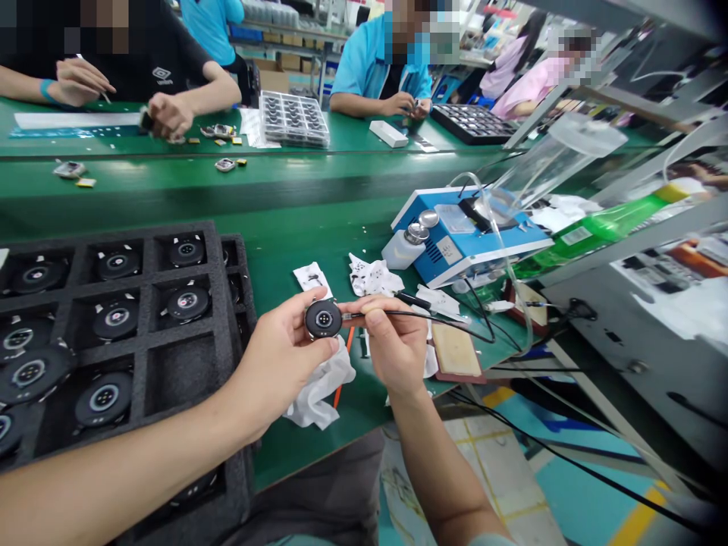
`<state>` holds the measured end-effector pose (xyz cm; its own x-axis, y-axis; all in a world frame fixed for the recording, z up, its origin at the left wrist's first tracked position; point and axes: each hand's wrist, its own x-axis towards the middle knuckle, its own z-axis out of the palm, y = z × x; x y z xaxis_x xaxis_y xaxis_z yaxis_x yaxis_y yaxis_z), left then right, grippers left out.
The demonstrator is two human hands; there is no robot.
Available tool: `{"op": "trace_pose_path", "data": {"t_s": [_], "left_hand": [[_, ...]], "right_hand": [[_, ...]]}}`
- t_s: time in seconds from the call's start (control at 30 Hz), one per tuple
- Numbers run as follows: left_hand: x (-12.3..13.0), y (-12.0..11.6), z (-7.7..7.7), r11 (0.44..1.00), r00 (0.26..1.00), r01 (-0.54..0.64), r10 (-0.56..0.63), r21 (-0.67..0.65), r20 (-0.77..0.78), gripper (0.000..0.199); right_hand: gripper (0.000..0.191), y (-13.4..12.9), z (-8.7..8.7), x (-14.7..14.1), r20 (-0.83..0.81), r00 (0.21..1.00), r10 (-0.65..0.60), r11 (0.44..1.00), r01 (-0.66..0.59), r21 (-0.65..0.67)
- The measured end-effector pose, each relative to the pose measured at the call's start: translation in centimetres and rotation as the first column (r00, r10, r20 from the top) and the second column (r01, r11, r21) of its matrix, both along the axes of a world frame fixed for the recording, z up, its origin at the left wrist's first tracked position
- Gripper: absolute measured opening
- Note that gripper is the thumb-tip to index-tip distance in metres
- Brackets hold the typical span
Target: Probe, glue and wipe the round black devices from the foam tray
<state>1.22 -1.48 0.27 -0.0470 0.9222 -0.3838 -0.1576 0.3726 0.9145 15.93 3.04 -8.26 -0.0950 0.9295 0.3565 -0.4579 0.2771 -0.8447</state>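
Observation:
My left hand [278, 341] grips a round black smartwatch body [324, 319] by its edge, with the sensor back turned up towards me. To its right, my right hand [396, 343] pinches a thin black cable [437, 318]. The cable's bright metal end meets or nearly meets the side of the watch; I cannot tell whether it is plugged in. A dark foam tray [219, 303] lies to the left, with several similar watch bodies [115, 317] in its compartments. Below my hands lies a crumpled white tissue [321, 387] beside an orange stick [342, 369].
A blue and white machine [432, 254] stands behind my right hand, with pump bottles [403, 249] before it. A green bottle [597, 231] leans rightwards. A tan pad [456, 350] lies at the bench edge. Co-workers sit across, near a clear tray [294, 139].

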Motion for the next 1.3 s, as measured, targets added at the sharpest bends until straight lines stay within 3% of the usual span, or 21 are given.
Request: {"op": "trace_pose_path", "data": {"t_s": [1.3], "left_hand": [[-0.17, 0.23, 0.05, 0.999, 1.000, -0.019, 0.019, -0.026, -0.006, 0.083]], "right_hand": [[0.008, 0.56, 0.04, -0.22, -0.048, 0.998, 0.033, 0.999, -0.032, 0.027]]}}
